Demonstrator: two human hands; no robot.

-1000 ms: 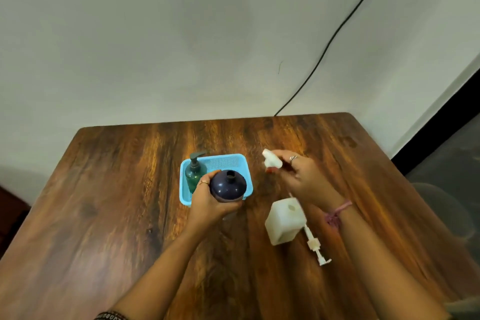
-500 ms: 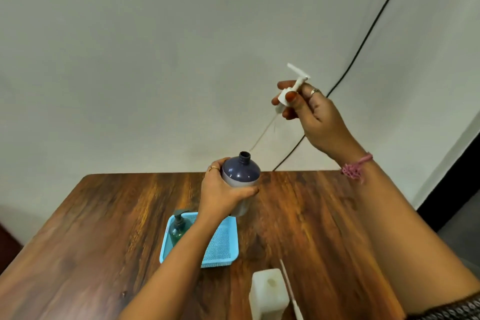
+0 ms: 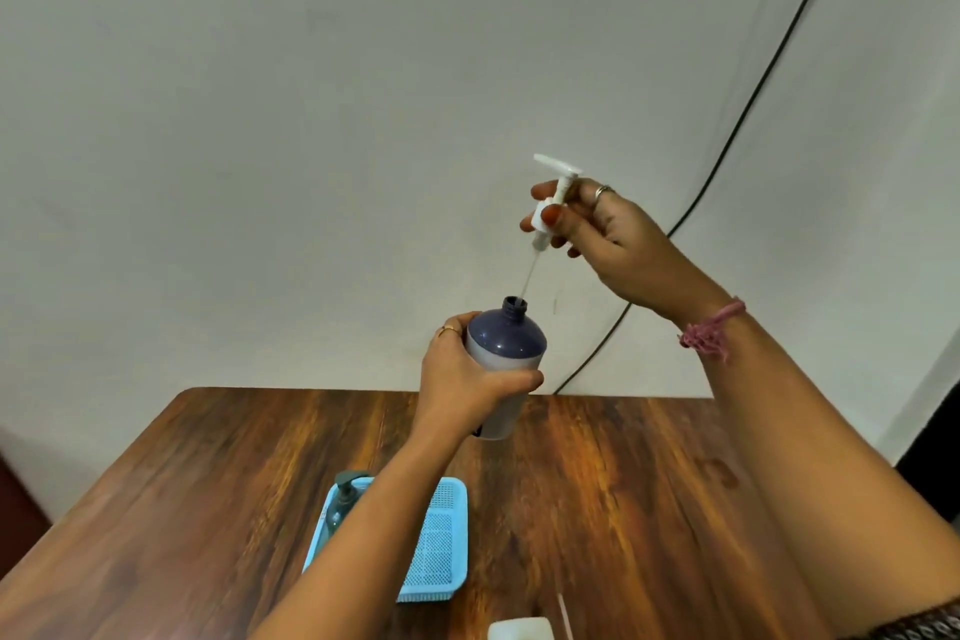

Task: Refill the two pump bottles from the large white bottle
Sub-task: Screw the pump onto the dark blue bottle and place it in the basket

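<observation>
My left hand (image 3: pixel 462 377) grips a bottle with a dark blue top and pale body (image 3: pixel 506 346), held up above the wooden table, its neck uncapped. My right hand (image 3: pixel 602 229) holds a white pump head (image 3: pixel 553 192) above and right of it; the pump's thin clear tube slants down and its tip is at the bottle's open neck. A green pump bottle (image 3: pixel 340 502) stands in the left of a light blue basket (image 3: pixel 439 543), partly hidden by my left forearm. The top of the large white bottle (image 3: pixel 519 629) shows at the bottom edge.
The wooden table (image 3: pixel 623 483) stands against a pale wall. A black cable (image 3: pixel 748 104) runs diagonally down the wall behind my right hand. A second thin pump tube (image 3: pixel 565 616) lies beside the white bottle at the bottom edge.
Both hands rose from the table with the blue bottle and the pump. In the last half second the pump came lower, and its tube tip reached the bottle's neck.
</observation>
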